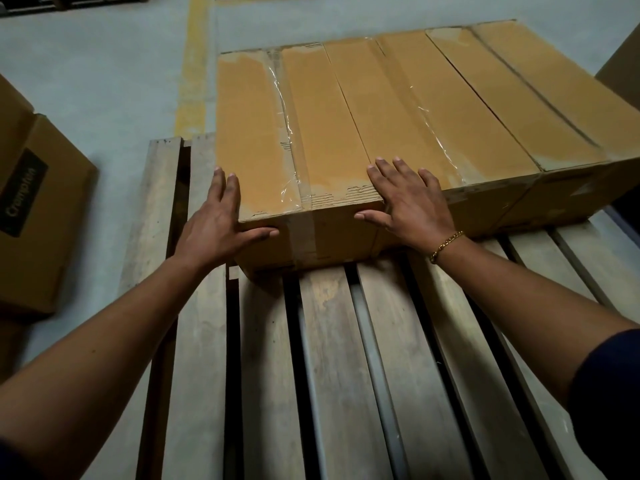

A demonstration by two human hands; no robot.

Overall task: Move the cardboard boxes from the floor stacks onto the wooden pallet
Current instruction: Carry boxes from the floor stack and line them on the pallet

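A navy sleeve [609, 393] and gold chain bracelet [445, 244].

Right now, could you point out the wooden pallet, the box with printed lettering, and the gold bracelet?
wooden pallet [329, 358], head view, on a bare front slat.
box with printed lettering [52, 244], head view, on its brown face beside the label.
gold bracelet [445, 244], head view, on its chain at the wrist.
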